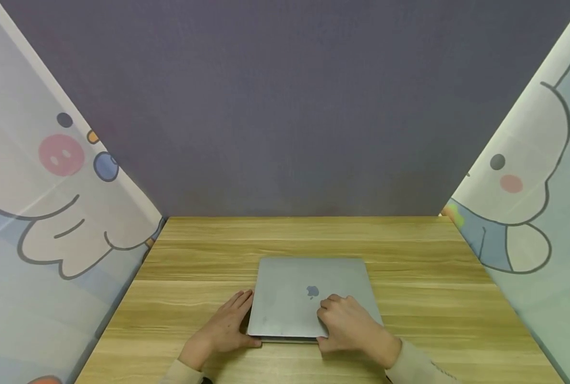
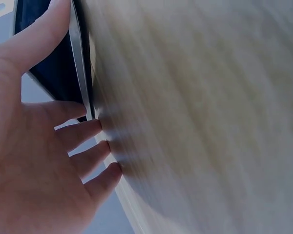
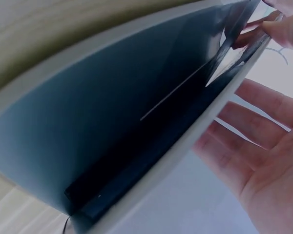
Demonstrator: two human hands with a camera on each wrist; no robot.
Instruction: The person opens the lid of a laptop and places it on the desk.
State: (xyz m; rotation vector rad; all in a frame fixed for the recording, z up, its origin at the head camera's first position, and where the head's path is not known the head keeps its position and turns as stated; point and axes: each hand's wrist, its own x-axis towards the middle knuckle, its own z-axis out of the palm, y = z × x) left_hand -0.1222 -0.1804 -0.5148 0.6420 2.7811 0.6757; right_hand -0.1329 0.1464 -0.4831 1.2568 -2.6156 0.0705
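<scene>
A grey laptop with an apple logo lies on the wooden table, its lid raised a narrow gap above the base. My right hand grips the lid at its front edge. Its thumb is at the edge, mirrored in the dark screen, and its other fingers lie against the lid's outside. At the front left corner is my left hand, fingers spread along the laptop's left side with fingertips down on the table. Its thumb rests at the base's front edge.
The wooden table extends around the laptop on every side. A dark grey upright panel stands along its back edge. Curtains with cartoon animals flank it, the left curtain and the right curtain.
</scene>
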